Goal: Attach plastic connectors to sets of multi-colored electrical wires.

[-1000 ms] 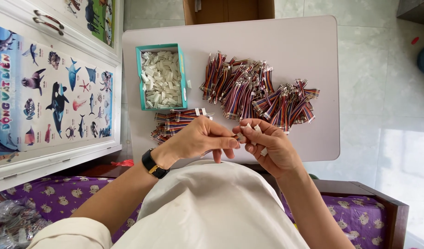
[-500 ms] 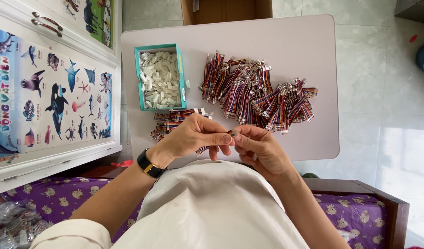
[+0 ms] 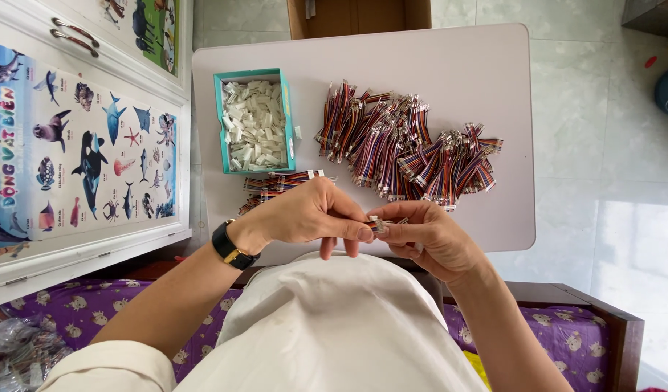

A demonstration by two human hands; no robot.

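White surface (image 3: 450,58) fills upper center; bare room along its top and lower-right edges. Wire bundle pile (image 3: 403,145) center-right, teal box (image 3: 255,120) upper left. At the near edge, left hand (image 3: 308,214) and right hand (image 3: 432,236), both grips pinched shut on 1 small connector piece (image 3: 377,224).

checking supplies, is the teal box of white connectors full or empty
Nearly full: the open teal box on the table holds white plastic connectors piled almost to its rim.
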